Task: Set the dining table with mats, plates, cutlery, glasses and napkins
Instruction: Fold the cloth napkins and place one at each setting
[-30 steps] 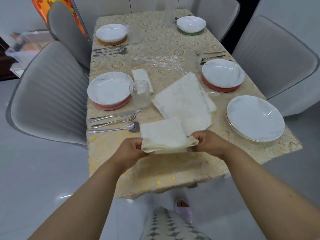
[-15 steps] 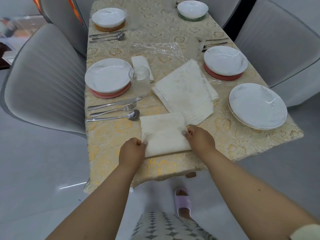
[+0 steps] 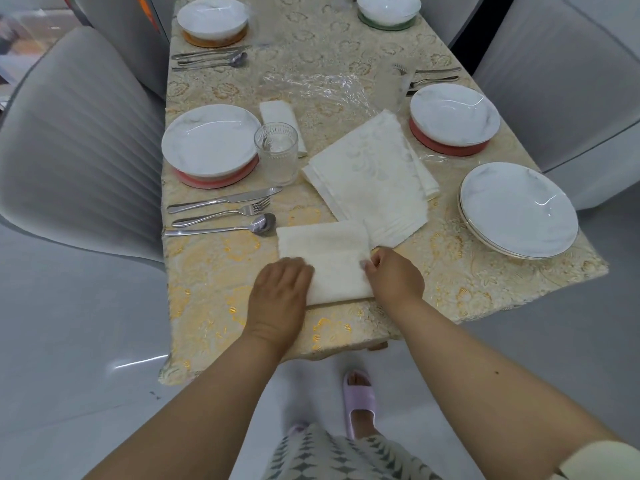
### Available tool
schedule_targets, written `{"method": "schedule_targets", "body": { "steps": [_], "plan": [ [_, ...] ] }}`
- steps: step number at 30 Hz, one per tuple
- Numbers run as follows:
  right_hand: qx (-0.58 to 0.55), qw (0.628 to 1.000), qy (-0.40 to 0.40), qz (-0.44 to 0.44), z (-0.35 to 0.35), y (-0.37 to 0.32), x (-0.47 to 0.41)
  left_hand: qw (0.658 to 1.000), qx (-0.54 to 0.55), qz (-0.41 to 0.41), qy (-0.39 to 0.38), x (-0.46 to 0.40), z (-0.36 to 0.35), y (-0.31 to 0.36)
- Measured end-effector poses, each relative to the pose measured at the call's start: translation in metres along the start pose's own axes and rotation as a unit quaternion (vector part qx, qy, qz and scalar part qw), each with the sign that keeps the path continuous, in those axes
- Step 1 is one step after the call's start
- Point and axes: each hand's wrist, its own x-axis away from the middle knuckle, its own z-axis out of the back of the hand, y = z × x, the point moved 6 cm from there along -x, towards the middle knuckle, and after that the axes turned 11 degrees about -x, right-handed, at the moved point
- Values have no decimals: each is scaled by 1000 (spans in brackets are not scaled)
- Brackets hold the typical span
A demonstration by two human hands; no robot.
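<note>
A folded cream napkin (image 3: 329, 258) lies near the table's front edge. My left hand (image 3: 280, 289) presses flat on its left part. My right hand (image 3: 394, 275) pinches its right edge with curled fingers. Behind it lies a stack of unfolded napkins (image 3: 370, 174). At the left stands a white plate (image 3: 211, 140) on a red mat, with a ribbed glass (image 3: 277, 150), a rolled napkin (image 3: 280, 116), and a knife, fork and spoon (image 3: 221, 213) beside it. Bare plates (image 3: 519, 209) are stacked at the right.
Other plates on mats stand at the right (image 3: 453, 116), far left (image 3: 211, 19) and far right (image 3: 388, 8), with cutlery by them. Crumpled clear plastic (image 3: 318, 84) lies mid-table. Grey chairs (image 3: 76, 140) flank the table with the gold cloth (image 3: 214, 289).
The napkin, held up at the table edge a second ago, now lies flat on the cloth. My left hand has gone from gripping it to pressing on it.
</note>
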Motion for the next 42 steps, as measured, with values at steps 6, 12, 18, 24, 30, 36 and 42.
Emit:
{"method": "schedule_targets", "body": {
  "steps": [6, 12, 18, 24, 30, 36, 42],
  "plan": [
    [27, 985, 116, 122, 12, -14, 8, 973, -7, -80, -217, 21, -33, 9],
    [57, 900, -46, 431, -12, -30, 35, 967, 34, -71, -242, 20, -39, 2],
    [66, 933, -100, 340, -4, -11, 15, 965, 115, -25, -234, 13, -34, -17],
    [-148, 960, -152, 180, 19, -10, -4, 930, 267, 156, -198, 6, -19, -34],
    [-209, 966, -137, 70, 21, -2, -18, 891, 330, 277, -140, -5, -10, -41],
    [-93, 994, -52, 19, 12, -3, -24, 894, 259, 319, -177, -22, -29, -44],
    [-78, 996, -35, -23, 11, -1, -23, 902, 171, 346, -196, -25, -28, -35]
  ]
}}
